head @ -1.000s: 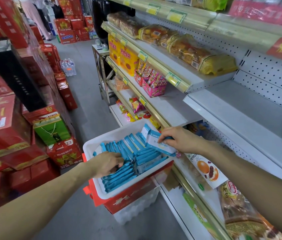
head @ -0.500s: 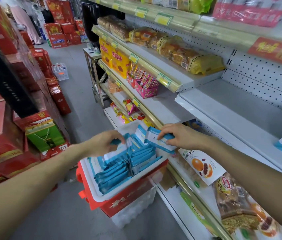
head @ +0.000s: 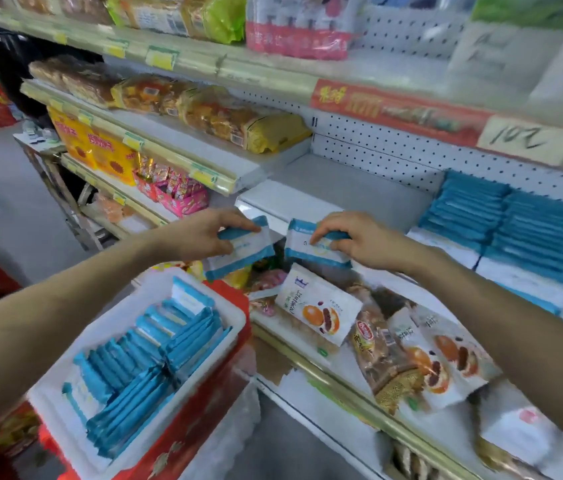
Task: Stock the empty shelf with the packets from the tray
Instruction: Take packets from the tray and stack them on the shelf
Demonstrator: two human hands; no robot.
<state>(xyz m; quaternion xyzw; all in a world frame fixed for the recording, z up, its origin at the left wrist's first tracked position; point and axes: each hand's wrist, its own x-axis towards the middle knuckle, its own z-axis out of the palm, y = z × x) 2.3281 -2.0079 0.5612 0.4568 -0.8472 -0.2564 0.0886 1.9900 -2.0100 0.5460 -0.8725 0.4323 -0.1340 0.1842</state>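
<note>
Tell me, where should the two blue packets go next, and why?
Probably lift both onto the grey shelf, beside the blue stacks. The left hand and right hand each grip a packet near its front edge, and bare space shows beside those stacks.

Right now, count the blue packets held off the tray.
2. One packet in the left grip, another packet in the right grip, both before the empty shelf. Others may hide behind them.

Open room on the grey shelf (head: 349, 188).
Its left part lay bare; stacked blue packets (head: 515, 230) filled the right end.
</note>
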